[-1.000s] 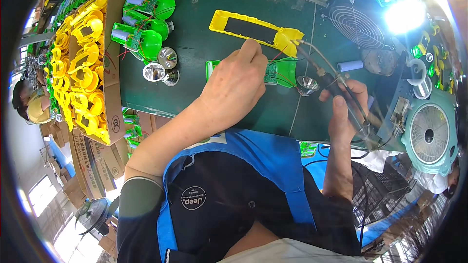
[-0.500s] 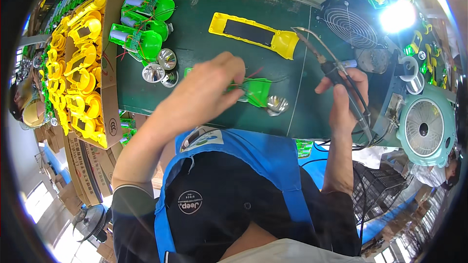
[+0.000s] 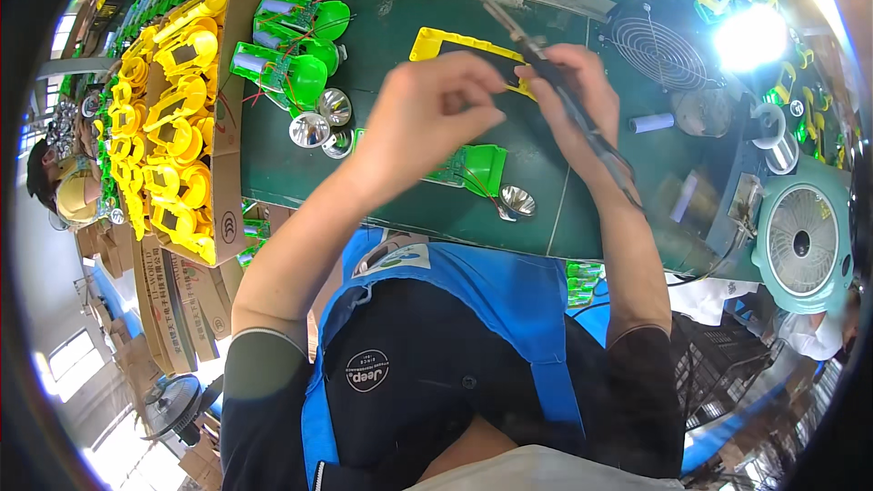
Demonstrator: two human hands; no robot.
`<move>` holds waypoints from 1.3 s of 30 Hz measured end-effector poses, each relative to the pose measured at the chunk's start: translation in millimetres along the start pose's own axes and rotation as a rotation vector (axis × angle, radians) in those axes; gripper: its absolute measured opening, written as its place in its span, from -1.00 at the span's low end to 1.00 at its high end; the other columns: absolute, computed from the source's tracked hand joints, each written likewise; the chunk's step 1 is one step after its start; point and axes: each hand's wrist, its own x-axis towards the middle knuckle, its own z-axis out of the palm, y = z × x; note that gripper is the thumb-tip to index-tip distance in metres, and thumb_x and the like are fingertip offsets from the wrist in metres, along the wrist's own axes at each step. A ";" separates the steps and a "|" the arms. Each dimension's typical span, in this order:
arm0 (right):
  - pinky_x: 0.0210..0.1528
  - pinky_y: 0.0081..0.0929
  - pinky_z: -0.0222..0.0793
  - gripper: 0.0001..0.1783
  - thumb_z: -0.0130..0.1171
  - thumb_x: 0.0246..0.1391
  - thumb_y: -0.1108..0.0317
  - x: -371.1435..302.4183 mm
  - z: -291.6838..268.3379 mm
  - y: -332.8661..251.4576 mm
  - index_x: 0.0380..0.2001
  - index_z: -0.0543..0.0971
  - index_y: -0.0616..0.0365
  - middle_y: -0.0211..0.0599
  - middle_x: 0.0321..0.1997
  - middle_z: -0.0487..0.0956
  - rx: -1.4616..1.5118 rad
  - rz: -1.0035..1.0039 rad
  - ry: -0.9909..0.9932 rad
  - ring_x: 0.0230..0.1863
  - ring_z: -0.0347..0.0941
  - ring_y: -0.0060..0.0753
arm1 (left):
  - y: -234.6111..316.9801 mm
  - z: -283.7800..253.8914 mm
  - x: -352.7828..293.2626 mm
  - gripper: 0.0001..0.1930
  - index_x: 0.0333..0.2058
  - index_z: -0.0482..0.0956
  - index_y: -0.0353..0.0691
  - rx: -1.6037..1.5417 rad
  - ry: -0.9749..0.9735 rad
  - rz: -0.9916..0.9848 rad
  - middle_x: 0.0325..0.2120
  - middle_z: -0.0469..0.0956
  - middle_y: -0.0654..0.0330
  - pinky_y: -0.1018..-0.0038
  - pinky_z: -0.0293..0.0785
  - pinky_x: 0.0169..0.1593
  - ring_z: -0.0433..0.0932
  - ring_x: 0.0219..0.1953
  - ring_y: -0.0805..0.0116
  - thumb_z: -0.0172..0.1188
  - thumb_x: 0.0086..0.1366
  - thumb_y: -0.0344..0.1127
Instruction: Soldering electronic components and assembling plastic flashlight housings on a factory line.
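Note:
My right hand (image 3: 596,105) grips a soldering iron (image 3: 571,102) with a dark handle, its metal tip slanting up and to the left above the bench. My left hand (image 3: 423,123) hovers across from it, fingers bent and thumb apart from them; nothing shows between them. Behind both hands lies a yellow plastic housing (image 3: 436,41) with a dark panel, partly covered by them. Below my left hand is a green housing (image 3: 482,168) with wires and a circuit board, partly hidden by that hand. A silver reflector cup (image 3: 517,201) sits at its right end.
On the left, a cardboard box (image 3: 227,127) holds many yellow housings (image 3: 186,114). Green housings (image 3: 296,77) and reflector cups (image 3: 311,129) lie beside it. To the right are a black fan (image 3: 657,50), a bright lamp (image 3: 750,35), white cylinders (image 3: 651,123) and a teal fan (image 3: 800,241).
My right hand has carried the soldering iron left and up toward the yellow housing. My left hand has lifted off the green housing, and its fingers have spread. The view has shifted slightly.

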 end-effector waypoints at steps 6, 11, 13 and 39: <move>-0.21 -0.48 0.50 -0.65 0.27 -0.09 0.62 -26.8 -16.3 -0.4 -0.19 0.45 0.20 -0.21 -0.28 0.52 -0.133 0.000 -0.018 -0.27 0.58 -0.30 | -11.9 -42.6 -9.8 -0.96 -0.37 0.55 -0.30 -0.223 0.009 -0.388 -0.53 0.49 0.41 0.72 0.24 -0.43 0.34 -0.51 0.68 0.16 0.20 -0.49; -0.12 -0.48 0.40 -0.67 0.29 -0.05 0.49 -52.2 -38.6 -22.6 -0.19 0.44 0.21 -0.23 -0.23 0.54 -0.116 0.124 0.098 -0.23 0.51 -0.37 | -24.0 -39.2 9.0 -0.98 -0.41 0.51 -0.26 0.381 -0.100 0.093 -0.44 0.38 0.31 0.59 0.24 -0.34 0.35 -0.37 0.51 0.16 0.16 -0.48; -0.16 -0.47 0.41 -0.72 0.24 0.04 0.41 -50.0 -45.0 -24.0 -0.20 0.44 0.23 -0.28 -0.30 0.54 0.093 0.357 0.165 -0.33 0.49 -0.45 | -26.6 -35.1 22.5 -0.96 -0.42 0.52 -0.25 0.473 -0.121 0.271 -0.40 0.37 0.27 0.55 0.25 -0.33 0.36 -0.33 0.41 0.18 0.13 -0.49; -0.42 -0.67 0.48 -0.82 0.19 0.06 0.47 -30.7 -45.6 -18.2 -0.28 0.48 0.33 -0.24 -0.40 0.59 0.310 0.669 -0.042 -0.47 0.57 -0.51 | -22.9 -21.4 44.2 -0.90 -0.55 0.49 -0.09 0.965 -0.354 0.453 -0.44 0.38 0.36 0.40 0.18 -0.14 0.38 -0.25 0.43 0.26 0.05 -0.37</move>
